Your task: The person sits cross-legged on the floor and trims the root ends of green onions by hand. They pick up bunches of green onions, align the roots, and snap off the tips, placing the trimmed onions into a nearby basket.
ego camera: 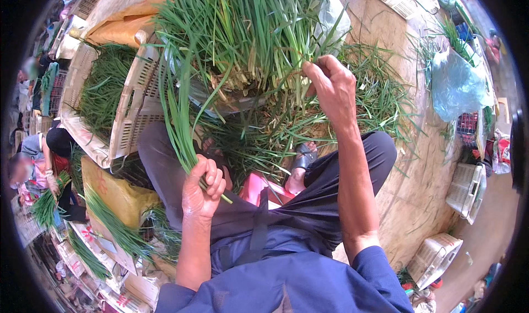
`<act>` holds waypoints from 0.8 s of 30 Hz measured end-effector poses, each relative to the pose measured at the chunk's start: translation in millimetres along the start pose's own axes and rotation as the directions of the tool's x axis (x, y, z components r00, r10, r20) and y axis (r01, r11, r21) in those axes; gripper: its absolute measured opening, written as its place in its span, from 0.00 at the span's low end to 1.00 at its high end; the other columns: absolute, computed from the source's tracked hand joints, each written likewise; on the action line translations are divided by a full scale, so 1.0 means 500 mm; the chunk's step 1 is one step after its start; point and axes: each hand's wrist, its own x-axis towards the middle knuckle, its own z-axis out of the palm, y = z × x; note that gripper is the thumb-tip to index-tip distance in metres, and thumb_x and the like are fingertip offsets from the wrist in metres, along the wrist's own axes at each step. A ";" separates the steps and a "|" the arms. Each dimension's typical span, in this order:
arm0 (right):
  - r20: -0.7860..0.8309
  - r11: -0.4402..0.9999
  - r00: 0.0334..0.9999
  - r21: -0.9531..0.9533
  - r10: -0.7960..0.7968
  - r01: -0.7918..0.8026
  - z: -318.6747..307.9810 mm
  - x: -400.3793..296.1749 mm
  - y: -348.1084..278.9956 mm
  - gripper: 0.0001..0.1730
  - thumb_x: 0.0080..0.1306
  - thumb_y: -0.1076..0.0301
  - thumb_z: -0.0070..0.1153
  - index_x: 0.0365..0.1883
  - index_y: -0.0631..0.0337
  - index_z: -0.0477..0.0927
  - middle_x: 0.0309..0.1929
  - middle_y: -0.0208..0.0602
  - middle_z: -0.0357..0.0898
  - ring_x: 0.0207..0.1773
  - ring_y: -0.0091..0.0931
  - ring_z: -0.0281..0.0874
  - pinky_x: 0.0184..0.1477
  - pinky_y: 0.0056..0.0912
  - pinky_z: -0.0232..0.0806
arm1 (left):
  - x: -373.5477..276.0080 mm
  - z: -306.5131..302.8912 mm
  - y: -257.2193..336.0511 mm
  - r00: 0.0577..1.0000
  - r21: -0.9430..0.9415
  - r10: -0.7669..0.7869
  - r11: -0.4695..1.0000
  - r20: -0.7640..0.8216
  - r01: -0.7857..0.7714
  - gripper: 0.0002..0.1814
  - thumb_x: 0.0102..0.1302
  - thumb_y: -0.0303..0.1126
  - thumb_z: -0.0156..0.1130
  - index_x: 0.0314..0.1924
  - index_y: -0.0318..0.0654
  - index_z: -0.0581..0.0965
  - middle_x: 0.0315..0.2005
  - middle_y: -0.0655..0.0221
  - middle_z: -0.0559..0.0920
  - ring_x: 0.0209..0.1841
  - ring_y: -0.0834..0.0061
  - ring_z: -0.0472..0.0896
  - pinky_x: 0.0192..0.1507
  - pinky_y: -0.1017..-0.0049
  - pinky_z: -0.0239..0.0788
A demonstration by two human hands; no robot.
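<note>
My left hand [203, 187] is closed around the stems of a small bunch of garlic chives [180, 127], whose leaves point up and away from me. My right hand [330, 81] is at the right edge of a large heap of chives [248, 28], thumb and fingertips pinched together at thin stems or leaves; what exactly lies between them is hard to tell. The heap's pale root ends face me. Beneath and around it, loose leaves and trimmings [256, 143] cover the floor between my feet. Clear plastic sheeting [330, 20] shows beside the heap.
A white plastic crate [120, 148] of green leaves stands at the left, near a yellow sack [115, 193] and more chives [115, 222]. A person [45, 160] holding greens is at the far left. Crates [467, 189] and a plastic bag [456, 81] are at the right.
</note>
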 end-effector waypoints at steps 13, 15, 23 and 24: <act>0.469 0.649 0.877 0.635 0.106 -0.419 0.036 -0.230 -0.008 0.08 0.69 0.75 0.60 0.46 0.68 0.80 0.40 0.32 0.84 0.40 0.19 0.81 0.41 0.23 0.74 | 0.118 0.076 -0.052 0.961 0.364 -0.274 0.892 -0.037 0.268 0.17 0.72 0.38 0.63 0.53 0.34 0.79 0.32 0.69 0.84 0.12 0.93 0.58 0.13 0.87 0.47; 0.491 0.634 0.868 0.648 0.076 -0.422 0.039 -0.251 -0.005 0.08 0.70 0.76 0.59 0.45 0.68 0.79 0.39 0.34 0.84 0.38 0.20 0.82 0.40 0.24 0.76 | 0.119 0.089 -0.064 0.929 0.355 -0.360 0.882 0.088 0.309 0.16 0.72 0.39 0.64 0.52 0.36 0.79 0.28 0.76 0.82 0.13 0.94 0.58 0.13 0.87 0.47; 0.571 0.908 0.786 0.417 -0.237 -0.029 -0.033 -0.309 -0.035 0.05 0.64 0.74 0.61 0.30 0.66 0.78 0.22 0.36 0.82 0.20 0.23 0.81 0.21 0.24 0.69 | 0.125 0.137 -0.060 0.994 0.355 -0.104 0.928 -0.045 0.113 0.09 0.69 0.32 0.66 0.42 0.33 0.82 0.29 0.68 0.86 0.13 0.92 0.65 0.14 0.87 0.59; 0.592 0.887 0.784 0.445 -0.186 -0.125 -0.055 -0.314 -0.046 0.06 0.63 0.73 0.63 0.29 0.66 0.78 0.21 0.38 0.82 0.20 0.25 0.82 0.23 0.26 0.73 | 0.127 0.136 -0.054 0.994 0.360 -0.093 0.927 -0.060 0.108 0.10 0.69 0.32 0.66 0.43 0.32 0.82 0.29 0.67 0.86 0.13 0.91 0.67 0.14 0.87 0.62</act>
